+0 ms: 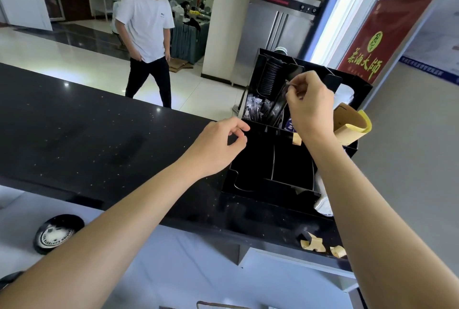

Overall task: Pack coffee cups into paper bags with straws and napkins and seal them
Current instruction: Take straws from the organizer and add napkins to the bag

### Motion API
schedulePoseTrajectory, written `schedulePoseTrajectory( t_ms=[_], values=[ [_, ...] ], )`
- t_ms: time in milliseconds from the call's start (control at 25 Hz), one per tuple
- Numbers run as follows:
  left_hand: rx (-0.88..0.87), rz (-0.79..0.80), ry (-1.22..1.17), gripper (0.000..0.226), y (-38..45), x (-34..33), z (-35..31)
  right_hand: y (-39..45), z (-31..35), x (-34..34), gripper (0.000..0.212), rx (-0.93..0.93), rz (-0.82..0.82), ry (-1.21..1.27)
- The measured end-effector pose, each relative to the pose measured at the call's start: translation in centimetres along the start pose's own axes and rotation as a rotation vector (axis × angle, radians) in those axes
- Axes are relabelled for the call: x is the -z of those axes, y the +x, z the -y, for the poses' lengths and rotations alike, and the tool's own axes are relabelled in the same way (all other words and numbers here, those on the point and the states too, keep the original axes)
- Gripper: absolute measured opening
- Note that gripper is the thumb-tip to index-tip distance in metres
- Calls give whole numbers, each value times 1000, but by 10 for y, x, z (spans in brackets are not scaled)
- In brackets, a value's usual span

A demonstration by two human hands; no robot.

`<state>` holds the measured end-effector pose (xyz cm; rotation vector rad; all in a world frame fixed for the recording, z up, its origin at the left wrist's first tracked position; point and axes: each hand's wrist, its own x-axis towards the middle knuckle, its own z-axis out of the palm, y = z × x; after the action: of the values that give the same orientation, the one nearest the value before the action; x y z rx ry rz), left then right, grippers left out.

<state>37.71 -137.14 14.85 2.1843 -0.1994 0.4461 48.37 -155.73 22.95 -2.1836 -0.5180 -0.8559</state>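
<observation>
A black condiment organiser (250,164) stands on the dark counter (87,134) at the right. Its rear left compartment holds several wrapped black straws (260,111). My right hand (310,107) is above that compartment and pinches the top of one wrapped straw (283,100), which still reaches down into the bunch. My left hand (218,144) hovers at the organiser's front left corner with fingers loosely curled and nothing in it. A stack of black lids (269,80) sits in the back compartment. Brown cup sleeves (350,122) and white napkins (344,96) sit at the organiser's right side.
A cup with a black lid (56,233) stands on the lower white worktop at the left. Torn brown paper scraps (320,246) lie near the counter's front edge. A person in a white shirt (146,35) stands beyond the counter. A steel refrigerator (273,32) is behind the organiser.
</observation>
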Motion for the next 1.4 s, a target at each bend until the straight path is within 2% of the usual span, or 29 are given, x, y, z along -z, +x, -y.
schedulePoseTrajectory(
  t_ms=[200,320,640,880,1080,1400],
  values=[
    [-22,-21,-18,27,-7,3,-14,-5,22,32,9,147,-135,93],
    [-30,-10,-15,27,-12,2,-22,-7,28,41,9,182,-143,65],
    [-21,7,-1,25,-15,3,-19,2,24,15,13,59,47,-65],
    [1,1,-9,26,-9,8,-7,3,19,3,30,49,153,-126],
    [-13,-1,-8,25,-13,7,-8,-2,20,17,22,59,94,-87],
    [-95,-19,-28,32,-25,9,-41,-31,56,77,12,181,-71,152]
  ],
)
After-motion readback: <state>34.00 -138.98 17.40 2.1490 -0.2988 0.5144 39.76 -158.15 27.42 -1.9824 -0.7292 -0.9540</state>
